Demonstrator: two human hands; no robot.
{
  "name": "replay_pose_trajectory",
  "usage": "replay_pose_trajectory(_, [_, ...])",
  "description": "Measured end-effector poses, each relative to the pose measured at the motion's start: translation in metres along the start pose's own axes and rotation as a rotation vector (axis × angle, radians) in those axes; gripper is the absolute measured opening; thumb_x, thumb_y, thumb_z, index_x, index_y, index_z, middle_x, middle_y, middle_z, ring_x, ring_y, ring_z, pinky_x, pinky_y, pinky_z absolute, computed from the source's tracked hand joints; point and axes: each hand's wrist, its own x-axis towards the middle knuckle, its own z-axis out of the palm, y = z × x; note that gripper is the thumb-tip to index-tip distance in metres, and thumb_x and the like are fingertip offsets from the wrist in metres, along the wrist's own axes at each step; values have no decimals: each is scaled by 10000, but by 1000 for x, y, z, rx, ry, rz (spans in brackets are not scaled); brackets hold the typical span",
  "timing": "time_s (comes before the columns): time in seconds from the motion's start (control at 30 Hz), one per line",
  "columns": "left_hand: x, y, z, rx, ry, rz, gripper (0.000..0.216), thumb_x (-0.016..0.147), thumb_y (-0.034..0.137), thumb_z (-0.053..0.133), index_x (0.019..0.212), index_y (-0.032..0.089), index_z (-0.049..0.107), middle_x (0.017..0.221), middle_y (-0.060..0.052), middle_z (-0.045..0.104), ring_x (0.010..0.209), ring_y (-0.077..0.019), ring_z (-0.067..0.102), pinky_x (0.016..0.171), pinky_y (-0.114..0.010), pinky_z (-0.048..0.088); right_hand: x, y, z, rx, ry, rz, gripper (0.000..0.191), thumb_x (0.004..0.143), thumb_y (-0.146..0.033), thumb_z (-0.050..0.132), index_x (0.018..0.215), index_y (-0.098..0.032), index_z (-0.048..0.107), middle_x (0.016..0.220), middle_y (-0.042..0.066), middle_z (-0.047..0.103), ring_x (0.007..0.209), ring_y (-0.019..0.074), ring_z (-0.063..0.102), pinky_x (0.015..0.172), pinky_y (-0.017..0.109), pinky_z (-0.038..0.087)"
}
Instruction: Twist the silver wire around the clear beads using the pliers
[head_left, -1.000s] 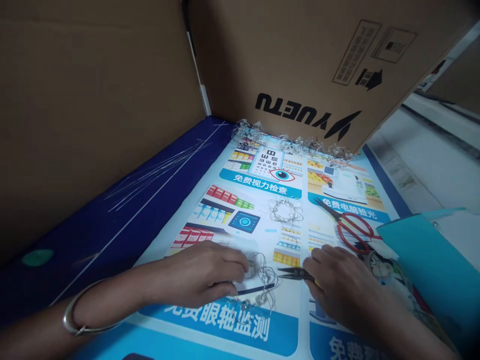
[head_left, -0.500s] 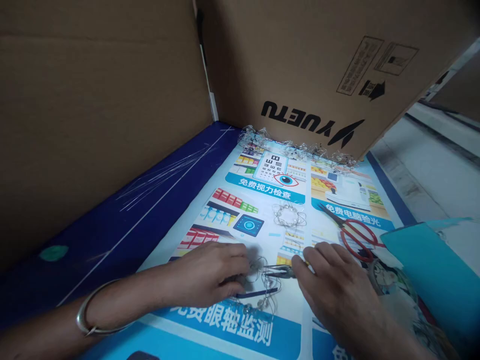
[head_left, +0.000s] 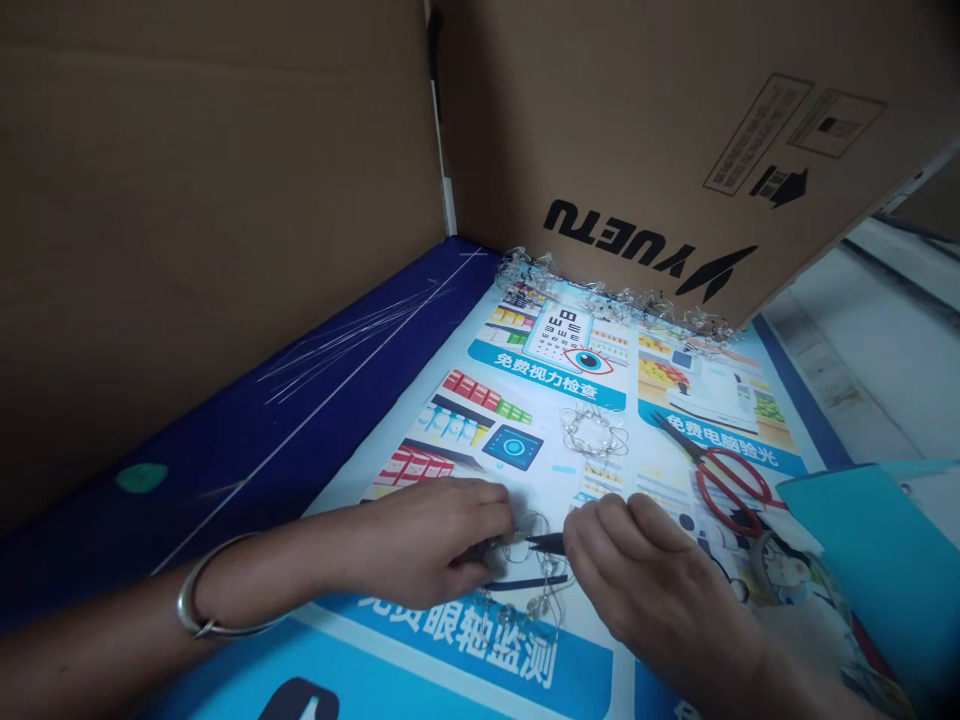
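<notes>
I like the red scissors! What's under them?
The scissors lie flat on a colourful poster. A blue banner with white writing and little shop pictures show around them. The bits of the poster right under the blades and handles are covered, so they cannot be seen.

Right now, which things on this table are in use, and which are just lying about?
In use: left hand, right hand, thin silver wire-and-clear-bead piece, small dark pliers.
Lying about: red-handled scissors, round beaded wire ring, flat teal folder, loose straight wires.
</notes>
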Motion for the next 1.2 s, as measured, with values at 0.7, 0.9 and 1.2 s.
replay_pose_trajectory(0.7, [3, 4, 9, -4, 81, -101, 119, 782, 237, 529, 877, 190, 476, 836, -22, 545, 739, -179, 512, 599, -254, 350, -9, -7, 26, 510, -162, 451, 106, 777, -171, 560, 865, -209, 604, 700, 4, 575, 665, 157, 514, 561, 293, 260])
replay_pose_trajectory(0.9, [3, 1, 9, -82, 109, -71, 117, 779, 156, 491, 883, 191, 452, 924, -31, 500, 783, -165, 493, 637, -243, 375, -9, -8, 26, 473, -189, 462, 146, 799, -177, 525, 909, -206, 616, 691, 12, 589, 633, 153, 531, 536, 281, 265])
replay_pose_trajectory(1.2, [3, -7, 9, -163, 108, -23, 74, 805, 152, 488, 857, 194, 457, 917, -27, 486, 778, -158, 479, 646, -241, 369, -2, -8, 21, 428, -247, 471, 127, 772, -162, 541, 864, -197, 622, 680, 19, 601, 614, 151, 542, 491, 256, 241])
